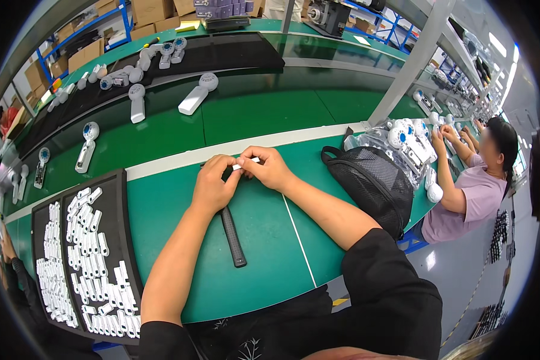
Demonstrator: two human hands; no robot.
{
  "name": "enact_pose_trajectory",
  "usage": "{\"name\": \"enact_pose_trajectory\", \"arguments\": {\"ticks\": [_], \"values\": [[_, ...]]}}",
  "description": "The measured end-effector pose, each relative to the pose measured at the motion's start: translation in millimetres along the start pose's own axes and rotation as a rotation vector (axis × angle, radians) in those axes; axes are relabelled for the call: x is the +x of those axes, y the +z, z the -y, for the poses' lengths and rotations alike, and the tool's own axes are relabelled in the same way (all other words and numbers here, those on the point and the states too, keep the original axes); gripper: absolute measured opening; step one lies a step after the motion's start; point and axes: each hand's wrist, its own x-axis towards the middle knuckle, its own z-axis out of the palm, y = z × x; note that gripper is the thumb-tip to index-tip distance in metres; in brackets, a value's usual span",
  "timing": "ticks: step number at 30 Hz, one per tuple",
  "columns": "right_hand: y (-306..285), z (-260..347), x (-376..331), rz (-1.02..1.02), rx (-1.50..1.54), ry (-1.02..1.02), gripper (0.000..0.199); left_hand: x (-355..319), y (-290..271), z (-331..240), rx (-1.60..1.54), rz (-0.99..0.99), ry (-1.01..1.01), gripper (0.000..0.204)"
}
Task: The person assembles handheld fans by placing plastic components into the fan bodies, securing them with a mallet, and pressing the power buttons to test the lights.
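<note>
White, the small plastic strip point(246, 162) sits pinched between your left hand point(215, 183) and right hand point(270, 168) above the green table point(264, 240); keep both grips steady, fingertips close together.

Two black trays point(123, 198) of small white parts sit at the green bench's point(264, 252) near left edge. White handheld fans point(197, 95) lie along the far belt. A black mesh bag point(372, 180) rests near the right edge, beside bagged fans point(405, 144).
</note>
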Motion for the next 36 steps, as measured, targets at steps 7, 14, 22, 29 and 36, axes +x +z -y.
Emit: {"name": "enact_pose_trajectory", "arguments": {"ticks": [7,14,22,29,36], "values": [[0,2,1,0.023,-0.065,-0.050,0.017,1,-1,0,-0.011,0.012,0.001,0.017],[1,-9,4,0.072,-0.073,-0.019,0.019,0,-6,-1,-0.004,0.015,0.013,0.016],[0,4,-1,0.079,-0.107,0.011,0.020,-2,-2,-3,-0.048,0.043,0.037,0.017],[-4,-6,3,0.075,-0.090,-0.114,0.016,0,4,-4,-0.053,-0.058,-0.078,0.020],[-3,-8,2,0.026,-0.055,-0.127,0.013,-2,0,-2,0.053,-0.034,-0.050,0.021]]}}
